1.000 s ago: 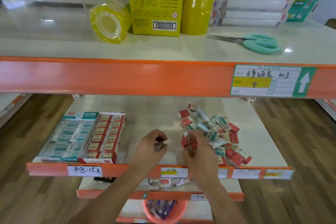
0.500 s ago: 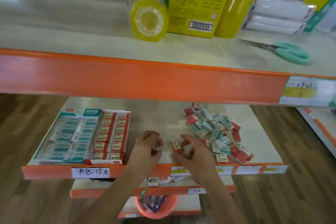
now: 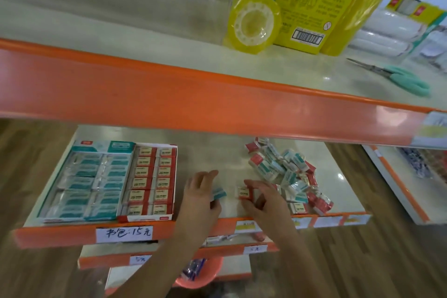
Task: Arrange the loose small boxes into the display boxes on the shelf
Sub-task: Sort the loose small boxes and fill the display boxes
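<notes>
Middle shelf (image 3: pixel 217 152) of an orange-edged retail rack, seen from above. The left hand (image 3: pixel 199 197) holds a teal small box (image 3: pixel 219 193), its thumb and lower fingers curled round it and the upper fingers extended. The right hand (image 3: pixel 262 198) pinches a red small box (image 3: pixel 243 193) between thumb and fingertips; the two boxes lie near each other, apart, just above the shelf surface. Right of the hands is the pile of loose small boxes (image 3: pixel 287 174), teal and red mixed (some wrapped in clear film). At the shelf's left stand two display boxes side by side and touching: the teal display box (image 3: pixel 87 181), filled with teal boxes, and the red display box (image 3: pixel 151 181), filled in two columns with red boxes. A handwritten price label (image 3: pixel 127 233) is fixed to the shelf's front edge below them. On the upper shelf (image 3: pixel 121 38) are a roll of yellow tape (image 3: pixel 254 23), a yellow carton (image 3: pixel 312 12) and teal-handled scissors (image 3: pixel 401 77).
</notes>
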`<state>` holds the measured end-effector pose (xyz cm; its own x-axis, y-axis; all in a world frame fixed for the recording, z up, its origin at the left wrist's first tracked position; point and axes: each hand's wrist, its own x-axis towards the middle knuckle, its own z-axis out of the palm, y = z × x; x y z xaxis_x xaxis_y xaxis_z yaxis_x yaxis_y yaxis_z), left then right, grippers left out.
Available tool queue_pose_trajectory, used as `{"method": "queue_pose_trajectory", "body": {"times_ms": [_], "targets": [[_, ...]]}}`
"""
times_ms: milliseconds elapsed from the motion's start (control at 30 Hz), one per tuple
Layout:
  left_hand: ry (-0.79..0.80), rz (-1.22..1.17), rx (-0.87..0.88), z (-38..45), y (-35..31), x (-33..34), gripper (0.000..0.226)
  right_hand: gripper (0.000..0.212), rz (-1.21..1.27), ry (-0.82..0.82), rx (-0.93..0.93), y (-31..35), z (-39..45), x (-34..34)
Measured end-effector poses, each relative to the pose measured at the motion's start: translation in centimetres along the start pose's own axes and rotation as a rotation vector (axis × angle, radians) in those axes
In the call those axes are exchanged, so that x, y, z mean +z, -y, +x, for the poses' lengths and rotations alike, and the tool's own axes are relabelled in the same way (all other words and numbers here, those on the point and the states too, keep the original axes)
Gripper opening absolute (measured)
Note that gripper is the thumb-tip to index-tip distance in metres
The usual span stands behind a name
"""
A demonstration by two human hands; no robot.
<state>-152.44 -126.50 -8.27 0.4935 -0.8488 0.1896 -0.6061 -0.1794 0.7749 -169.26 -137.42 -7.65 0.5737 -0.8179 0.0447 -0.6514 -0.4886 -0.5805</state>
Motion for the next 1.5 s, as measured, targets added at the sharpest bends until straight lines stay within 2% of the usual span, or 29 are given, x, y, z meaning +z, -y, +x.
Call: {"method": "queue_pose_trajectory", "body": {"times_ms": [133,300,467,567,733,933,1067,1333,1500], "targets": [[0.011,0.127,-0.056,-0.3,-0.5,0.2,0.057,0.027,-0.042,0.006,-0.047,0.4,0.0,-0.3],[0.025,0.162,0.076,-0.3,-1.2,-2.3,0.056,0.024,0.096,-0.064,-0.030,2.4,-0.3,-0.4],[-0.044,0.251,0.143,-0.3,-1.1,-8.1,0.054,0.023,0.153,-0.042,-0.089,6.3,-0.4,0.4],[-0.077,0.260,0.105,-1.2,0.0,-11.6,0.053,0.024,0.198,-0.031,-0.144,8.9,-0.2,1.6],[-0.035,0.291,-0.003,-3.0,3.0,-16.6,0.046,0.022,0.253,0.079,-0.220,12.8,-0.1,4.4],[-0.085,0.360,-0.117,-4.3,5.9,-21.1,0.036,0.023,0.213,0.122,-0.299,17.1,0.7,7.9],[-0.018,0.461,-0.195,-4.5,7.6,-22.4,0.035,0.027,0.137,0.142,-0.309,19.6,1.2,9.8],[-0.009,0.564,-0.169,-4.0,9.9,-22.8,0.034,0.027,0.098,0.140,-0.335,21.3,1.5,10.9],[0.032,0.684,-0.127,-3.5,10.4,-22.8,0.024,0.029,0.122,0.102,-0.304,20.2,1.3,10.4]]}}
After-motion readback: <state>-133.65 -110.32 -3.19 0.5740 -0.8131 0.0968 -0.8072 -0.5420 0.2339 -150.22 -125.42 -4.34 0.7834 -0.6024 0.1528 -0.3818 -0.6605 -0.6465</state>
